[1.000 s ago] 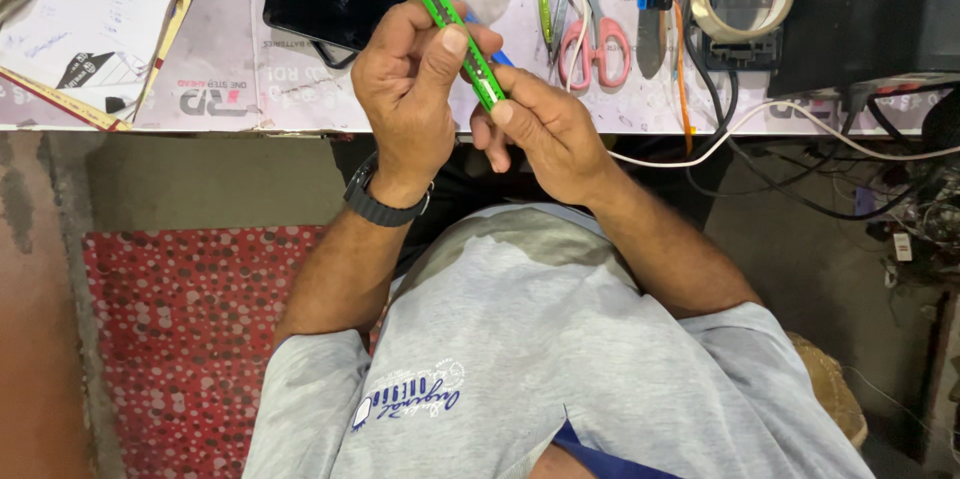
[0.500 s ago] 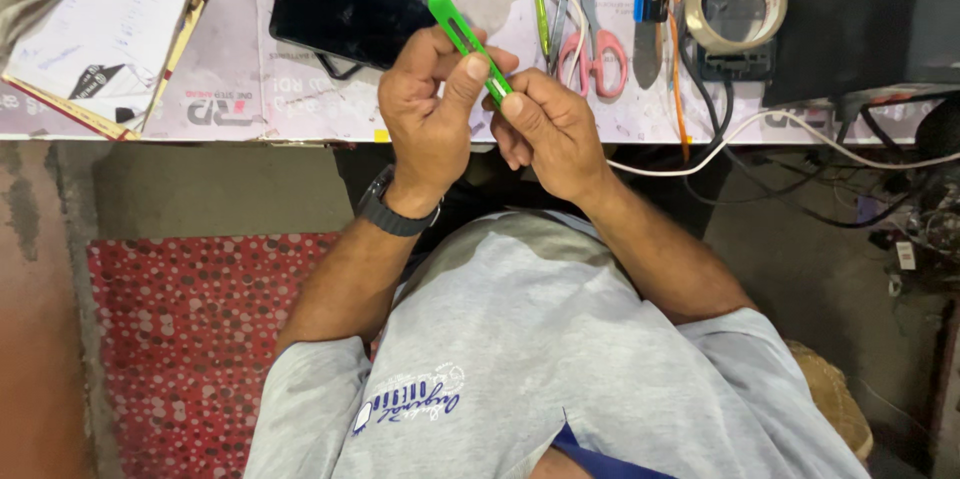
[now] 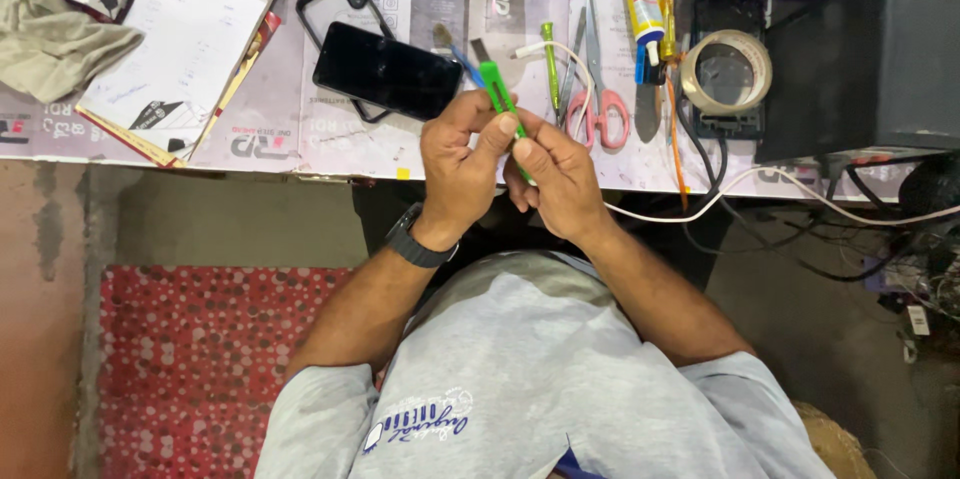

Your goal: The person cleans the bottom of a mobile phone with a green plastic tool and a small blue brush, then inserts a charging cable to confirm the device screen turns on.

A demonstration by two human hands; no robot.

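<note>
Both hands are meeting at the table [image 3: 300, 139] edge: the left hand [image 3: 460, 174] is wrapping its fingers around a green tool [image 3: 497, 94], the right hand [image 3: 560, 179] is pinching its lower part. A black phone [image 3: 385, 71] is lying just beside them.

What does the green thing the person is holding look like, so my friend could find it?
Start at the worktable along the top, then look to its near edge in the middle, where the left hand and right hand meet. Pinched between them is the green tool, a slim bright-green stick. Unlike the green pen lying flat by the pink-handled scissors, it is lifted off the table.
</note>
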